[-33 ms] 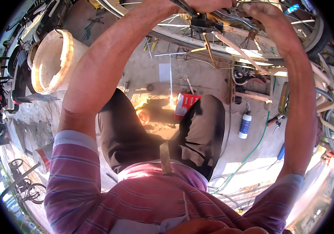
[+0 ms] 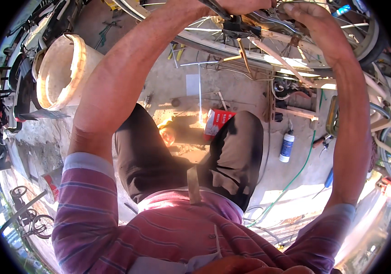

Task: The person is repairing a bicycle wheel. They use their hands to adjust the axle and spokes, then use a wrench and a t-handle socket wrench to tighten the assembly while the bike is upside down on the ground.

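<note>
Both my arms reach up to a bicycle wheel [image 2: 218,43] at the top of the view, with pale rim and spokes. My left hand [image 2: 245,5] is closed beside the dark hub part [image 2: 234,26], partly cut off by the upper edge; what it grips is hidden. A dark bar [image 2: 216,8] slants past its wrist. My right hand [image 2: 309,16] sits just to the right, thumb and fingers pinched together near a curved metal rod [image 2: 280,20]. Whatever lies between those fingertips is too hidden to name. Below the hub hangs a yellowish metal stand piece [image 2: 245,57].
A white bucket [image 2: 70,75] stands at left. Between my knees lie a red box [image 2: 216,122] and a T-shaped metal tool [image 2: 200,86]. On the right are a blue-and-white bottle [image 2: 287,147], a green cord [image 2: 296,176], a pedal [image 2: 332,116] and a blue-handled screwdriver [image 2: 329,179].
</note>
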Demonstrator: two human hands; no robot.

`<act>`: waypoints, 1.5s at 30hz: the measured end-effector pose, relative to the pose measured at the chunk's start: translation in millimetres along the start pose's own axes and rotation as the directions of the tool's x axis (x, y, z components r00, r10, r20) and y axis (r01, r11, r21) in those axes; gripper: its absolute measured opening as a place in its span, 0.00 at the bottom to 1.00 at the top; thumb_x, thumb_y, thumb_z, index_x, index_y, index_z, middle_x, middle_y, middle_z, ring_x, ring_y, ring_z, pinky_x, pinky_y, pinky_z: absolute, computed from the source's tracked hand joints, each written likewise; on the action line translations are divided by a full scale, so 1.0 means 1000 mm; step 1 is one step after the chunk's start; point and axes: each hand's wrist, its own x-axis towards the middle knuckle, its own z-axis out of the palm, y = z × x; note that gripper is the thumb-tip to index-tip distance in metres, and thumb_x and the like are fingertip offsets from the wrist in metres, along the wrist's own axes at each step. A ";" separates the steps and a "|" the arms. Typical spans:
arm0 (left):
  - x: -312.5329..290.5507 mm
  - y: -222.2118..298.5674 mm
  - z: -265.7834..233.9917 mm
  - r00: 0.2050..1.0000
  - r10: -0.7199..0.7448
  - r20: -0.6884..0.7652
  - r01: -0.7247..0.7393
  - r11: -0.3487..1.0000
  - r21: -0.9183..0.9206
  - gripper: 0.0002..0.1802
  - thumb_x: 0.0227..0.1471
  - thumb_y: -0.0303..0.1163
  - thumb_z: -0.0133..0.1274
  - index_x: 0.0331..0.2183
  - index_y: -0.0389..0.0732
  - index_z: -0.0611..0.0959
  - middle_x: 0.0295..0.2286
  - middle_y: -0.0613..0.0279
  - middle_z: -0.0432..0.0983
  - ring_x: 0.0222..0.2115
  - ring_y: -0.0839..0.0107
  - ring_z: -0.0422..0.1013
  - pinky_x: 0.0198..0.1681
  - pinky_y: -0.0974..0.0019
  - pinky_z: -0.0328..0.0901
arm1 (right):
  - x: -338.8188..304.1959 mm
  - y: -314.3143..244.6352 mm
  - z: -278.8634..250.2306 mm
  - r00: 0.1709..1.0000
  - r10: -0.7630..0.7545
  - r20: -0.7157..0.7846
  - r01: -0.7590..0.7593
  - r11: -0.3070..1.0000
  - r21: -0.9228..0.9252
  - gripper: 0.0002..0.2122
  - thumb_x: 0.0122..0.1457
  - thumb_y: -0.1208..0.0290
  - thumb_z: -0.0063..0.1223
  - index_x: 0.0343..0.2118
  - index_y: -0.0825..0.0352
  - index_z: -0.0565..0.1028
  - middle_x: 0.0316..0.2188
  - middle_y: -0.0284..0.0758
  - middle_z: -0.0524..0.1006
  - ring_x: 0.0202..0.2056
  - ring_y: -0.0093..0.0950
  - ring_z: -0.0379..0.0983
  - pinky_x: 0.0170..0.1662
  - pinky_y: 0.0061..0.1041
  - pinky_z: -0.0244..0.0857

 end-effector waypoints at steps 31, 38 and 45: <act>-0.010 -0.003 -0.004 0.996 -0.016 0.092 0.028 0.991 -0.128 0.09 0.59 0.29 0.54 0.32 0.36 0.86 0.21 0.63 0.77 0.20 0.76 0.67 0.27 0.64 0.65 | -0.012 -0.014 0.001 0.997 -0.029 0.072 0.042 0.982 -0.182 0.19 0.67 0.61 0.56 0.52 0.72 0.76 0.48 0.45 0.80 0.50 0.36 0.76 0.55 0.36 0.69; -0.008 0.000 -0.005 0.995 -0.048 0.085 0.049 0.999 -0.014 0.09 0.58 0.28 0.53 0.33 0.36 0.86 0.22 0.63 0.78 0.20 0.77 0.67 0.29 0.64 0.67 | -0.010 -0.004 0.012 0.997 -0.076 0.016 0.078 0.986 -0.144 0.16 0.66 0.63 0.57 0.49 0.70 0.79 0.43 0.42 0.82 0.45 0.33 0.77 0.51 0.32 0.70; -0.008 -0.002 -0.004 0.998 0.004 0.067 -0.002 0.999 -0.036 0.10 0.58 0.27 0.53 0.37 0.36 0.87 0.24 0.61 0.80 0.20 0.78 0.67 0.25 0.68 0.65 | 0.008 -0.005 0.009 0.994 0.105 0.012 -0.105 0.994 -0.031 0.12 0.66 0.67 0.58 0.46 0.70 0.79 0.38 0.37 0.82 0.37 0.28 0.77 0.44 0.30 0.71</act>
